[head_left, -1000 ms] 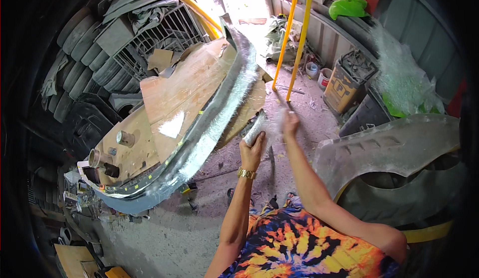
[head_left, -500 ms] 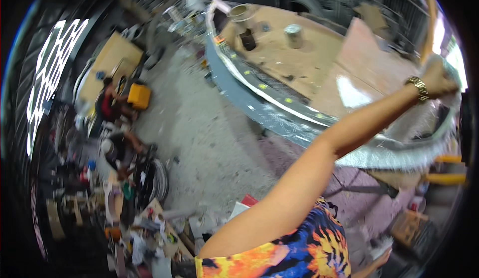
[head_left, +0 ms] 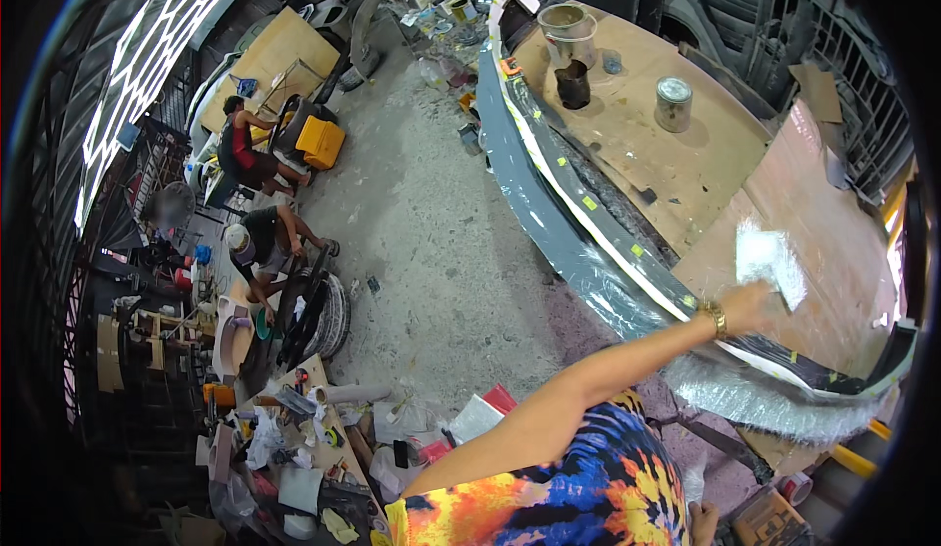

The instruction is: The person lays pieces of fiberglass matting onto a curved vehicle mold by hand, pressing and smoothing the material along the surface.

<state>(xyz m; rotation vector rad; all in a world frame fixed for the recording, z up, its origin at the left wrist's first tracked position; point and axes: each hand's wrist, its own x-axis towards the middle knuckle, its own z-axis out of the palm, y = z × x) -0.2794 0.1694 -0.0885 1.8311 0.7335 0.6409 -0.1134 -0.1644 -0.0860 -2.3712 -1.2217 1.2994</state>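
Observation:
My left hand (head_left: 753, 308), with a gold bracelet at the wrist, reaches out to the right over a long grey car bumper (head_left: 549, 203). Its fingers are closed on a crumpled piece of clear plastic film (head_left: 770, 260) that lies against the brown board table (head_left: 686, 169). The bumper lies along the table's edge, with pale masking tape along it and plastic wrap over its near end (head_left: 745, 399). A small patch of skin at the bottom edge (head_left: 700, 523) may be my right hand; I cannot tell its shape.
A paint bucket (head_left: 567, 28), a dark rusty can (head_left: 573, 83) and a silver tin (head_left: 673, 103) stand on the table. Two people (head_left: 257, 242) crouch at the left near a yellow box (head_left: 321, 141) and a tyre (head_left: 328, 316). Clutter covers a bench (head_left: 314, 438) at the lower left.
A second ago both hands were raised by a yellow pole, the left on a can. The view has since swung round, and my left arm now stretches across the bumper to the plastic.

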